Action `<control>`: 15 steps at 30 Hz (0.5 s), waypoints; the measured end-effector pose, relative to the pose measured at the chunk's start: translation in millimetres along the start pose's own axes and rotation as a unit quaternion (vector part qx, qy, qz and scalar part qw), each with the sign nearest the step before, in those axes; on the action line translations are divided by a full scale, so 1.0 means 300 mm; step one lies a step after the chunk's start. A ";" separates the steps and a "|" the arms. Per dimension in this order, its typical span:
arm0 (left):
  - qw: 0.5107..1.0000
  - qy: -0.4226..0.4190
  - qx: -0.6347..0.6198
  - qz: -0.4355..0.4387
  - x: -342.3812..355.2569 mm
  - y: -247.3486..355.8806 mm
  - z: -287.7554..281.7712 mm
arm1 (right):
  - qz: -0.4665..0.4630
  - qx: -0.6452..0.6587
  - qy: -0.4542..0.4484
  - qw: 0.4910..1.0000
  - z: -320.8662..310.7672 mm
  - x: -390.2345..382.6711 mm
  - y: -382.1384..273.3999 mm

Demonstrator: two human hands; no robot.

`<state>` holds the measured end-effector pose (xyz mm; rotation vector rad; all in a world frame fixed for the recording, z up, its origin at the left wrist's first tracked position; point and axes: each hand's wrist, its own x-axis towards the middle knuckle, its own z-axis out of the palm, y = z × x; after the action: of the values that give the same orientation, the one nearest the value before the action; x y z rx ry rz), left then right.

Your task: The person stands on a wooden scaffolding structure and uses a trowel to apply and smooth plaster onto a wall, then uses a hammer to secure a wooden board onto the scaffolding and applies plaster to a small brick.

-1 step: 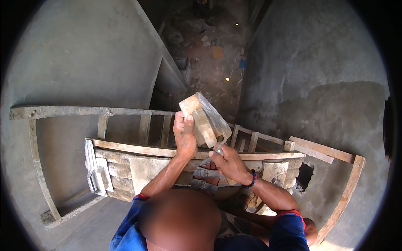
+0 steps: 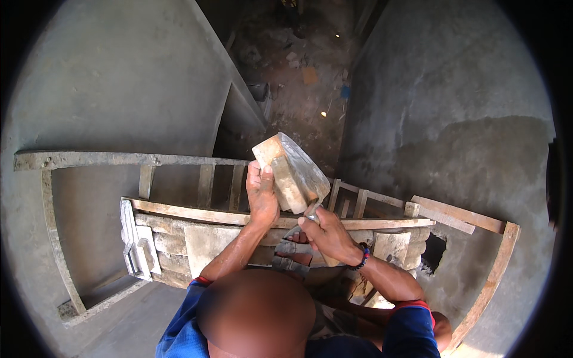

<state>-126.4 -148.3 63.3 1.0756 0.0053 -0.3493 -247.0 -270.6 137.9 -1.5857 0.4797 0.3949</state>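
Note:
My left hand (image 2: 262,194) is closed around the edge of a worn wooden float (image 2: 267,151), thumb on the near face, with its wooden grip block (image 2: 290,187) turned up toward me. In my right hand (image 2: 330,237) is a trowel, fingers wrapped on its handle. The trowel's grey blade (image 2: 307,161) lies along the right side of the float, pointing away from me. The float hides part of the blade. Both tools are held above a plank platform, over its far edge board (image 2: 197,210).
Metal plastering trowels (image 2: 142,253) lie at the platform's left end. Wooden frames (image 2: 89,159) stand left and right (image 2: 486,292). Grey plastered walls rise on both sides, the right one (image 2: 471,161) with a darker patch and a hole (image 2: 434,252). Debris lies on the floor (image 2: 292,89) far below.
My left hand and the wooden float have shifted slightly left against the trowel. The right hand has barely moved.

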 end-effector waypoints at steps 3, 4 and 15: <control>1.000 0.002 -0.019 0.005 0.002 0.002 -0.005 | -0.042 -0.032 0.025 0.998 0.002 -0.015 -0.009; 1.000 0.006 -0.030 0.000 0.001 0.003 -0.008 | -0.076 -0.060 0.037 0.995 0.009 -0.032 -0.012; 1.000 0.006 -0.013 0.013 0.013 0.017 -0.004 | -0.254 -0.022 0.081 0.964 0.012 -0.011 -0.017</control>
<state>-121.1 -146.3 66.3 1.0501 0.0061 -0.3196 -246.9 -266.5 143.5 -1.7225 0.1722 -0.1172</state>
